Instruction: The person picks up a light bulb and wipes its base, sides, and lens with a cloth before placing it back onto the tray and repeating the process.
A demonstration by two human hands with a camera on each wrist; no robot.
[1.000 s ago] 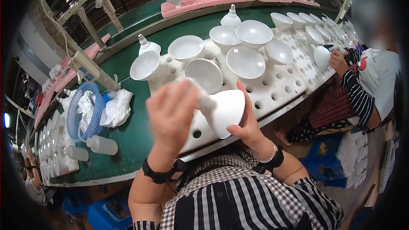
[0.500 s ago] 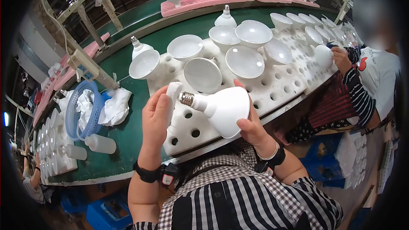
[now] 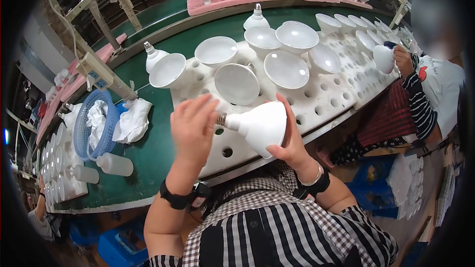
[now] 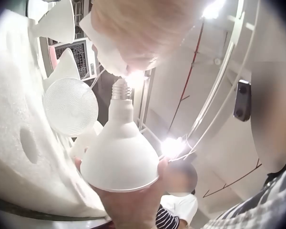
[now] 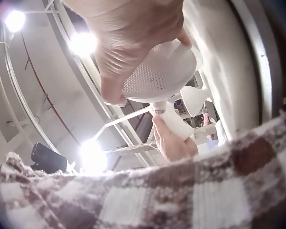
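Observation:
My right hand point(image 3: 293, 146) holds a white reflector light bulb point(image 3: 258, 127) round its wide rim, thumb on the near side and fingers on the far side. The bulb lies tilted, its metal screw base point(image 3: 221, 119) toward my left hand point(image 3: 190, 133). That hand is blurred in the head view, its fingertips close by the base. A folded white cloth point(image 5: 178, 124) is in its grip, seen in the right wrist view beside the screw base. From the left wrist camera, the bulb stands base up, with the cloth point(image 4: 104, 52) just above it.
Several reflector bulbs point(image 3: 236, 84) sit in a white perforated foam board point(image 3: 309, 113). At left are a blue basket point(image 3: 111, 127) with white cloths, and plastic bottles point(image 3: 115, 164). Pink foam sheets point(image 3: 237, 1) lie at the back. Another person point(image 3: 430, 89) works at right.
The left hand came off the blurred wiping contact over the bulb's neck, drew back left showing the cloth, then moved right again to the screw base. The right hand keeps the bulb, shifted slightly.

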